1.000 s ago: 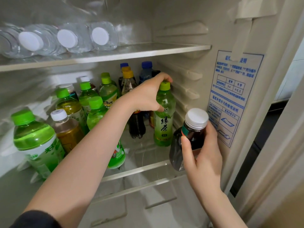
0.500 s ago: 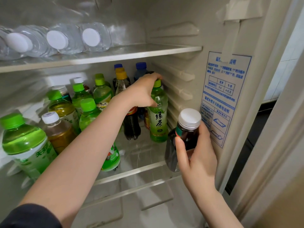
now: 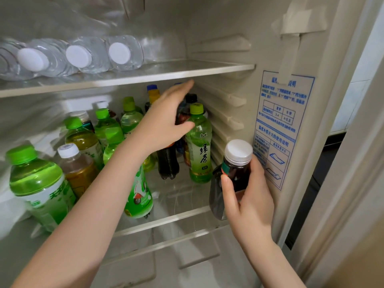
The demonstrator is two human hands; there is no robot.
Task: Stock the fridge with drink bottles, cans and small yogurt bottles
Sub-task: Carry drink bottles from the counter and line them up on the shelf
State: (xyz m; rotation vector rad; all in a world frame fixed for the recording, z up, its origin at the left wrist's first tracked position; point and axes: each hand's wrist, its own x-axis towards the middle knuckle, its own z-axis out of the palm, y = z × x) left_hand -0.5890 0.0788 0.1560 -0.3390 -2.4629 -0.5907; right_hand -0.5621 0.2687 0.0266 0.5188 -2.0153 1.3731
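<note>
Dark bottle (image 3: 236, 173), white-capped, is held in the right grip (image 3: 251, 204), fingers curled round it, at the front of the shelf (image 3: 166, 220); whether it rests there is unclear. Beyond it, the left grip (image 3: 164, 123) is loose, fingers straight, thumb by a green tea bottle (image 3: 199, 146). Many bottles already stand to the left of both grips. No cans or yogurt bottles show, and the left grip hides part of the back row.

The place appears to be a kitchen, seen from in front of an open fridge (image 3: 218, 21). Water bottles (image 3: 124, 53) lie on their sides on its glass shelf (image 3: 187, 69), green tea bottles (image 3: 199, 146) stand below, and a blue-printed instruction sticker (image 3: 282, 125) is on the inner side wall. A white tiled wall (image 3: 357, 90) shows beyond the right edge.
</note>
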